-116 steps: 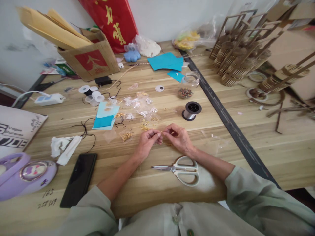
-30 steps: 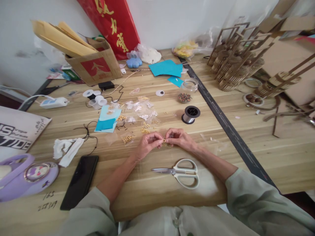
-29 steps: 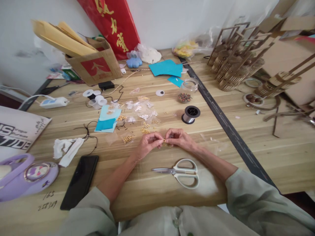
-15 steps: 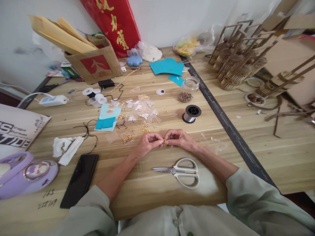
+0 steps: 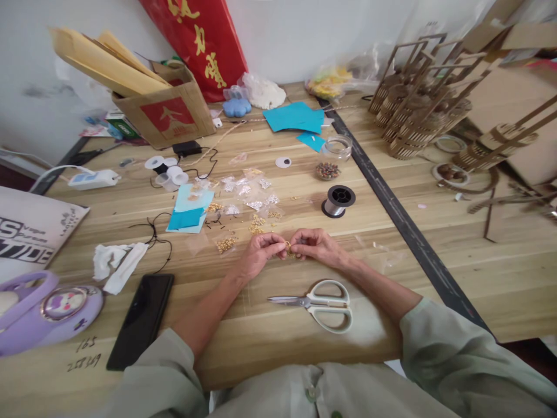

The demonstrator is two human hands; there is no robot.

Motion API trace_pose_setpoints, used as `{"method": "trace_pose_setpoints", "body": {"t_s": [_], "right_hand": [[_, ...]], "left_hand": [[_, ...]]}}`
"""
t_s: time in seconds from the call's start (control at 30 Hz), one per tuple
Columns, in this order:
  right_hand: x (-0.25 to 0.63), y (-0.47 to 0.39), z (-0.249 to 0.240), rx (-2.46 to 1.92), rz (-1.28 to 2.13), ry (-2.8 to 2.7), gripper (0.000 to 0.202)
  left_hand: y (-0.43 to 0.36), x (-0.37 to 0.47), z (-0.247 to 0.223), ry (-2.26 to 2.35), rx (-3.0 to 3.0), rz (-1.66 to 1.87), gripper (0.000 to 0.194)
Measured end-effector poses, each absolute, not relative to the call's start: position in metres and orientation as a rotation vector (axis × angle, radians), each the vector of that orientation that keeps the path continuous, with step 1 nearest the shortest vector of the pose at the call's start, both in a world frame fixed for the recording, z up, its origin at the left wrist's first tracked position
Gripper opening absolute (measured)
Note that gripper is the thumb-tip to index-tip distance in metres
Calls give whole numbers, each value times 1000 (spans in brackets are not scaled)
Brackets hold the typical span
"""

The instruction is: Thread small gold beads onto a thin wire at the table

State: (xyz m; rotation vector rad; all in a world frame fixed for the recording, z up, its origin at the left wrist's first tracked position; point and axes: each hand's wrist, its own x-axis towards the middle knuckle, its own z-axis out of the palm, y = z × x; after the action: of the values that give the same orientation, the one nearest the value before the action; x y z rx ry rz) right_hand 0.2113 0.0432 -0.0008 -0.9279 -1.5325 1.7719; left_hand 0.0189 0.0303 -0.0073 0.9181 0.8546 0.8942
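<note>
My left hand [image 5: 260, 253] and my right hand [image 5: 317, 246] meet fingertip to fingertip over the wooden table [image 5: 243, 354]. Between them they pinch a small gold beaded piece [image 5: 288, 248], partly covered by the fingers. Below the hands lie scissors with white handles [image 5: 317, 303], blades pointing left. Just beyond my left hand are loose gold beads [image 5: 256, 224] and a small pile of gold beads [image 5: 225, 244]. A black spool of clear wire [image 5: 338, 201] stands behind my right hand.
A black phone [image 5: 140, 322] and a purple object [image 5: 56, 310] lie at the left. Blue sheets [image 5: 188, 216] and small bead bags [image 5: 252, 188] are farther back. A glass jar [image 5: 337, 149] and woven baskets [image 5: 415, 116] stand beyond, to the right.
My fingers have shifted slightly around the gold piece, and my left fingertips are a little farther left. Everything else on the table stays in place.
</note>
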Motion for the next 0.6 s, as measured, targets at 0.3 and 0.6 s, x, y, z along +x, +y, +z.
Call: {"method": "trace_pose_setpoints", "body": {"t_s": [0.3,0.6], "right_hand": [[206,40,2,-967,1630,-1380,29],[202,35,1,-926,1636,-1433,27]], "left_hand": [[31,21,-3,817,807,847,24],[32,20,-5,798,794,857,22]]}}
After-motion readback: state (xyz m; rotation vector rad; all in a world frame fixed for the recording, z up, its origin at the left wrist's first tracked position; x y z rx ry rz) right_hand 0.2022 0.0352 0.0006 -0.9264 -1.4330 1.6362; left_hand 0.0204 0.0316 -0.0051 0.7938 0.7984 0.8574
